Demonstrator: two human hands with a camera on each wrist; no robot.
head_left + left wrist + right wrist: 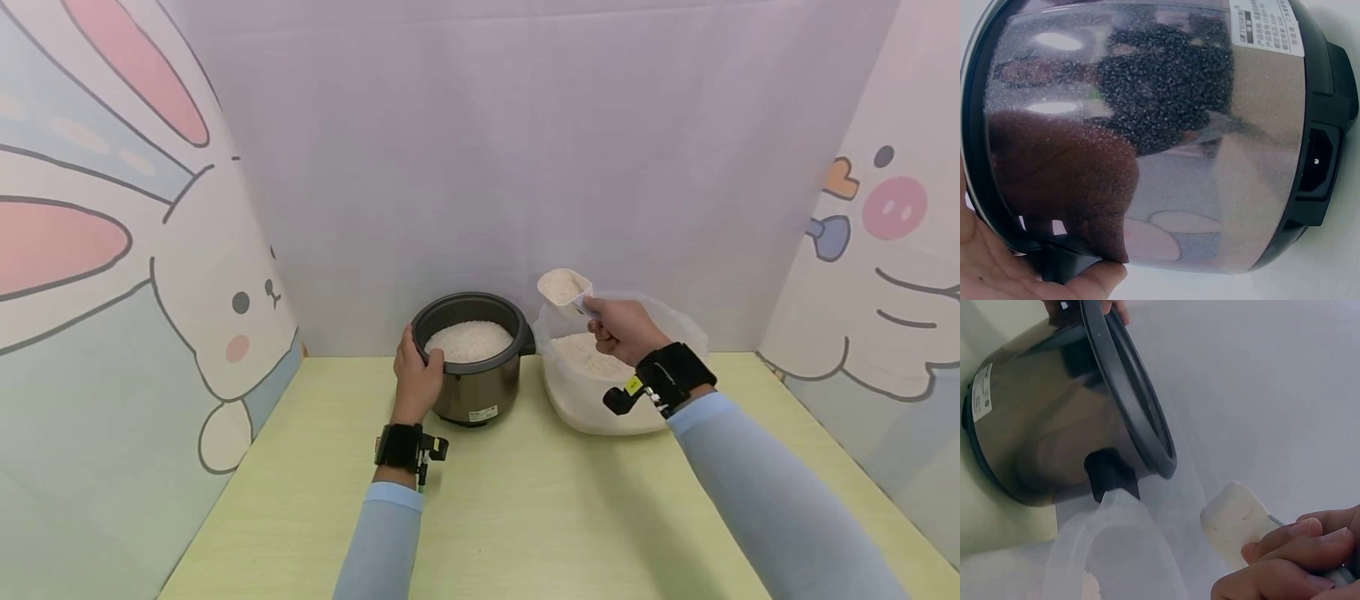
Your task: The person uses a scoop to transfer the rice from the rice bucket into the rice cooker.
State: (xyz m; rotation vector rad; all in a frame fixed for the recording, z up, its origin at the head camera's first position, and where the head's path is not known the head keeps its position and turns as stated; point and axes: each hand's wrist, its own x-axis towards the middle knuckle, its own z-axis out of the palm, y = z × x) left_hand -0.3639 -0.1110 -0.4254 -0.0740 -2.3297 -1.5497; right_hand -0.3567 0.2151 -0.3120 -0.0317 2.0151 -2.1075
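A steel rice cooker pot (474, 379) with a dark rim stands on the table, holding white rice (469, 340). My left hand (417, 375) grips its left rim and side handle; the left wrist view shows the palm (997, 262) against the shiny pot wall (1147, 144). To the right sits a clear plastic tub (600, 392) with rice inside. My right hand (622, 329) pinches the handle of a white scoop (564, 290) heaped with rice, held above the tub's left edge, just right of the pot. In the right wrist view, the scoop (1235, 522) hangs beside the pot rim (1141, 412).
The light green tabletop (525, 517) is walled by a plain backdrop behind and cartoon panels on the left (112, 292) and right (877, 275). Black wrist straps sit on both forearms.
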